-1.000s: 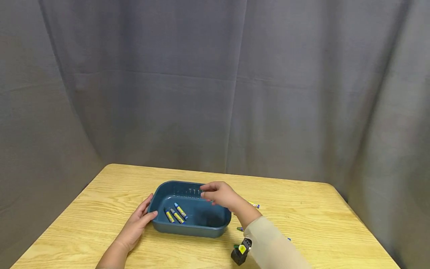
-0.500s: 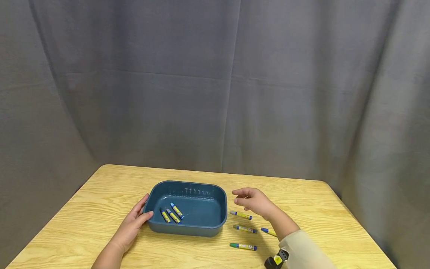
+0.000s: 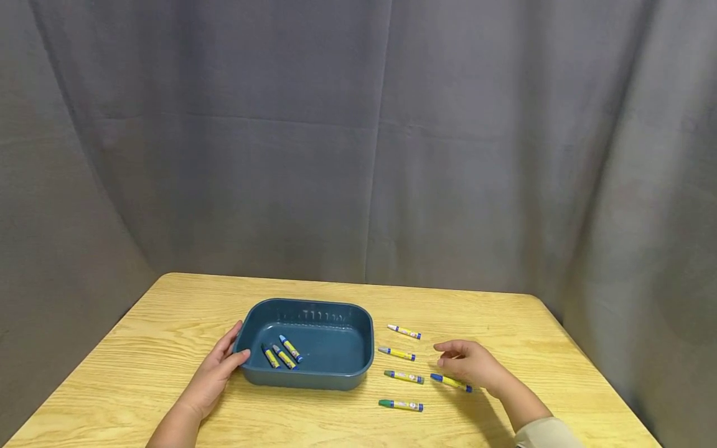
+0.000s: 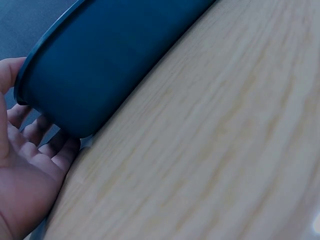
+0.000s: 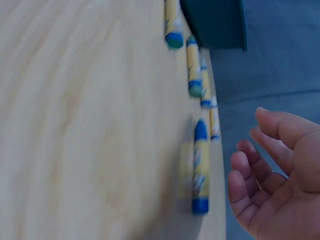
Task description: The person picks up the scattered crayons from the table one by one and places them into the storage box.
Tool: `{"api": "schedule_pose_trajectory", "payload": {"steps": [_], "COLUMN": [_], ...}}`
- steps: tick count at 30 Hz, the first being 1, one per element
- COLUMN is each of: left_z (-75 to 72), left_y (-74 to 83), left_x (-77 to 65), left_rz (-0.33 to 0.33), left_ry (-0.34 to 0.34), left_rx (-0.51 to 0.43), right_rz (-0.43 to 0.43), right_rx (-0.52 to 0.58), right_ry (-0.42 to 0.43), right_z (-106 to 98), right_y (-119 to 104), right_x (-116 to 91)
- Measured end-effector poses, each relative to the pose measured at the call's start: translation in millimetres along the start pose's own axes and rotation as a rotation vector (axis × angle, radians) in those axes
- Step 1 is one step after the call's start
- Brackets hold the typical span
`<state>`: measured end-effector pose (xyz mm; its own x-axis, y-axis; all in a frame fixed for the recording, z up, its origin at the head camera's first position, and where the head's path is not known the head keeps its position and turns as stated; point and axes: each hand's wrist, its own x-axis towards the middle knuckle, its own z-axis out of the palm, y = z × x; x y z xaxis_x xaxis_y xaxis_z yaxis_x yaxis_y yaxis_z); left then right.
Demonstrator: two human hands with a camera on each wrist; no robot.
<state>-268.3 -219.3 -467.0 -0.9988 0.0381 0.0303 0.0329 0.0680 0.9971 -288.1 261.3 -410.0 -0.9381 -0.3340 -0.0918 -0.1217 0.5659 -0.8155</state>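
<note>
In the head view's lower left of centre, the left hand is holding the near-left end of a dark teal tray, its grip clamping there with the thumb lying over the rim and the fingers pressing the outer wall, as the left wrist view is also showing at its left edge. Three crayons are lying inside the tray, toward its left side: a dark-tipped crayon, a grey crayon and a light blue crayon.

At the lower right of the frame, the right hand is hovering over a blue crayon, its grip standing apart with fingers loosely curving and holding nothing; the right wrist view is showing a gap between them. Four more crayons are resting on the wooden surface between tray and right hand, forming a rough column: from top to bottom, a white crayon, a pale grey crayon, an olive crayon and a green crayon. A beige sleeve is showing at the bottom right, and a grey curtain is filling the upper frame.
</note>
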Motion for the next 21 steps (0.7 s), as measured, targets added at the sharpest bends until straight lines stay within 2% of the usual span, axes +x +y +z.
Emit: {"api": "schedule_pose_trajectory", "payload": {"steps": [9, 21], "left_z": [-2.3, -0.5], "left_y": [-0.4, 1.3], "left_x": [-1.9, -0.8], "left_rz": [-0.027, 0.01], "left_ry": [-0.003, -0.014], "left_rx": [0.037, 0.006], "right_rz": [0.05, 0.047], "right_rx": [-0.039, -0.027], "right_ry": [0.017, 0.022], "right_z": [-4.6, 1.9], "right_y": [20.4, 32.3], "right_x": [-17.6, -20.1]}}
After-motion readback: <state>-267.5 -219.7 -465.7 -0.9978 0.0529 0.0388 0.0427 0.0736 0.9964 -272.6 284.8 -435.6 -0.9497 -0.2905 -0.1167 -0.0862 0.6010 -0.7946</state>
